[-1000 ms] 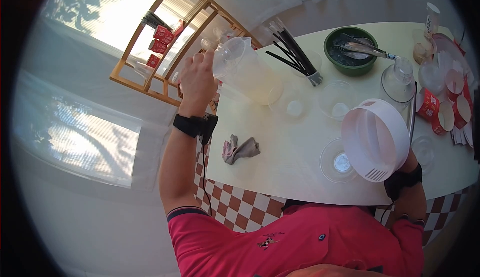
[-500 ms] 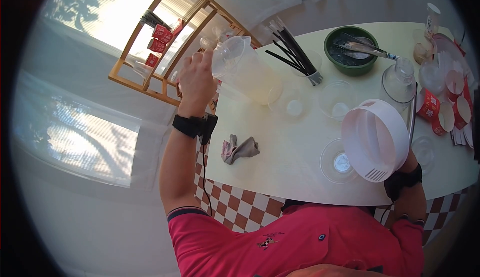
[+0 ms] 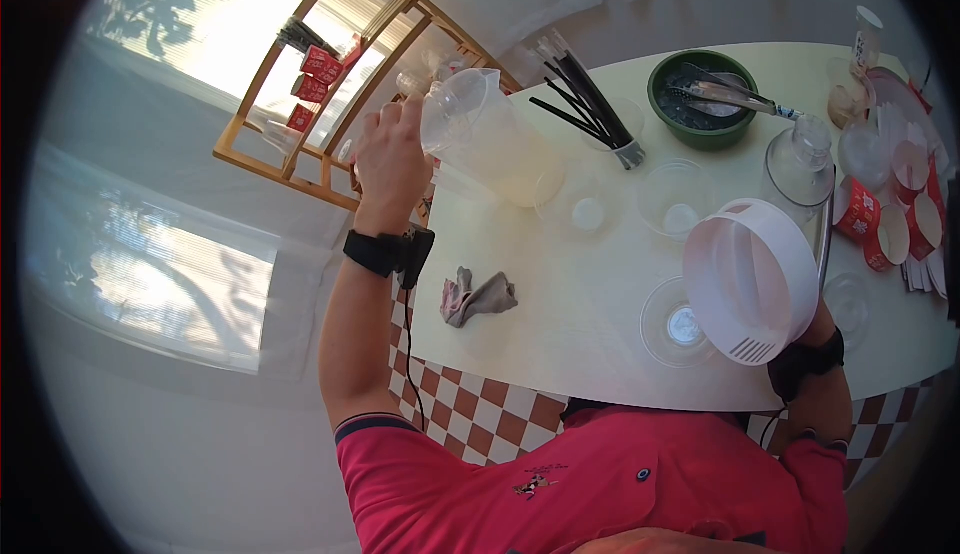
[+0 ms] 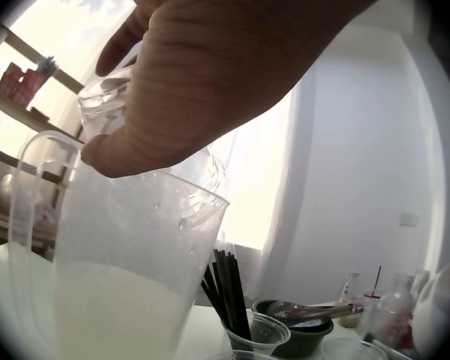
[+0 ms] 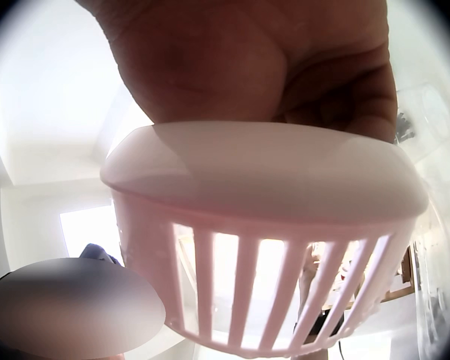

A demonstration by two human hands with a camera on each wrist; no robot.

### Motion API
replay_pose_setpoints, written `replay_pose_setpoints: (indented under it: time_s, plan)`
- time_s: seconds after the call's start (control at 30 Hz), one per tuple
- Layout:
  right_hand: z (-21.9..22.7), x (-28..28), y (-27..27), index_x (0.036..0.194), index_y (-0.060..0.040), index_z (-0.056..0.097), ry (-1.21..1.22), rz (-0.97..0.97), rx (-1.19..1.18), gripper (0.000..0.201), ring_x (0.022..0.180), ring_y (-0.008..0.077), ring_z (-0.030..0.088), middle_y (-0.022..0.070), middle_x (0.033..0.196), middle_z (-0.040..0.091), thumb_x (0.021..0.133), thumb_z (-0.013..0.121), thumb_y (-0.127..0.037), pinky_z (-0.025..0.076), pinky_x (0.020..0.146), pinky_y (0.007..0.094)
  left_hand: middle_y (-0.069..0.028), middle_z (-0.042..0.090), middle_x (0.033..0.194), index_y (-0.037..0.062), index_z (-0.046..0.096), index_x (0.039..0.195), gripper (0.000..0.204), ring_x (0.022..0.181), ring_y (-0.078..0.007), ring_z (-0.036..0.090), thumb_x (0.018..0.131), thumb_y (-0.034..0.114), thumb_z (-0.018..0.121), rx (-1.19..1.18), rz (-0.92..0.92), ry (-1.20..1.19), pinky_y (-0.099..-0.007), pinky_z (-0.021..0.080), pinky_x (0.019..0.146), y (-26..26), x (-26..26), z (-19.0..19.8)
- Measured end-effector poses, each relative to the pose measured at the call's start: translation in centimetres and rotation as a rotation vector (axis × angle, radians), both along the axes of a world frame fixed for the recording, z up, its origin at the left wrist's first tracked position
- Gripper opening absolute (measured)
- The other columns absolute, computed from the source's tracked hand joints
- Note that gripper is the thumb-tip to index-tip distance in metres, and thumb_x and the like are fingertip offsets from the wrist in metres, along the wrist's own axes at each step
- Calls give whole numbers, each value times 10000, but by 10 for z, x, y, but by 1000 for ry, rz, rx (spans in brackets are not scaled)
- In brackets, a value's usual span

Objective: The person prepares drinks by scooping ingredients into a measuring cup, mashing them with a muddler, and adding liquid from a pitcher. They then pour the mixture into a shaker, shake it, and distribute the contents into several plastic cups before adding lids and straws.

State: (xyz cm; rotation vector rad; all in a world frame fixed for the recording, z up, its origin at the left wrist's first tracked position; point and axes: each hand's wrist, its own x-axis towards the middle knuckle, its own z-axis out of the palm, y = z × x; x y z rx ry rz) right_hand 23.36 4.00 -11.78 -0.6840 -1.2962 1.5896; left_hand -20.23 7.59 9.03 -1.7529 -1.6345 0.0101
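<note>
My left hand [image 3: 393, 162] grips a clear plastic container [image 4: 103, 101] at the mouth of a translucent pitcher [image 3: 500, 149]; the container's lower part shows through the pitcher's wall. Pale cloudy liquid fills the lower part of the pitcher, which has a handle [image 4: 21, 202] on its side. At the near right, my right hand [image 5: 247, 60] holds a pale pink slotted basket [image 3: 750, 279] by its side, tilted, with its open mouth showing in the head view. Most of that hand is hidden behind the basket there. A clear lidlike dish [image 3: 660, 344] lies beside the basket.
A cup of black straws [image 3: 628, 154] and a green bowl [image 3: 700, 138] with metal utensils stand at the back. Two clear cups [image 3: 680, 216] sit mid-table. A grey cloth [image 3: 480, 299] lies at the left. Red paper cups [image 3: 888, 239] crowd the right; a wooden rack [image 3: 290, 169] stands beyond the left edge.
The left hand, with the clear container, has shifted very slightly left and up in view. The right hand and the pink basket have held still.
</note>
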Motion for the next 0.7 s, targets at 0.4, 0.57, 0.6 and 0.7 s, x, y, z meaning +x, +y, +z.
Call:
replay_pose_setpoints:
  time_s: [0.4, 0.57, 0.6, 0.7]
  plan:
    - [-5, -7, -2, 1265, 33, 586, 29, -16, -14, 425, 985, 185, 675, 117, 1091, 698, 987, 574, -287, 538, 883, 303, -110, 634, 1117, 107, 552, 1281, 629, 1064, -330, 587, 689, -39, 707, 27, 9, -2, -413, 511, 902, 0, -2, -4]
    - [29, -14, 8, 1322, 39, 555, 149, 238, -167, 451, 989, 158, 666, 121, 1141, 690, 977, 569, -252, 531, 875, 291, -107, 635, 1129, 102, 548, 1291, 669, 1063, -331, 587, 665, -20, 750, 39, 10, -19, -402, 508, 914, -2, -2, -6]
    - [29, -14, 8, 1322, 38, 556, 143, 228, -164, 446, 985, 155, 666, 122, 1144, 690, 976, 566, -243, 532, 872, 291, -107, 635, 1131, 101, 548, 1293, 679, 1063, -332, 587, 658, -15, 759, 38, 12, -23, -400, 507, 916, -2, -2, -6]
    - [32, -15, 5, 1322, 36, 558, 129, 202, -159, 433, 978, 149, 667, 121, 1150, 690, 977, 556, -225, 533, 865, 291, -106, 634, 1134, 99, 546, 1297, 700, 1063, -333, 586, 645, -8, 777, 53, -4, -26, -399, 503, 924, -2, -3, -8]
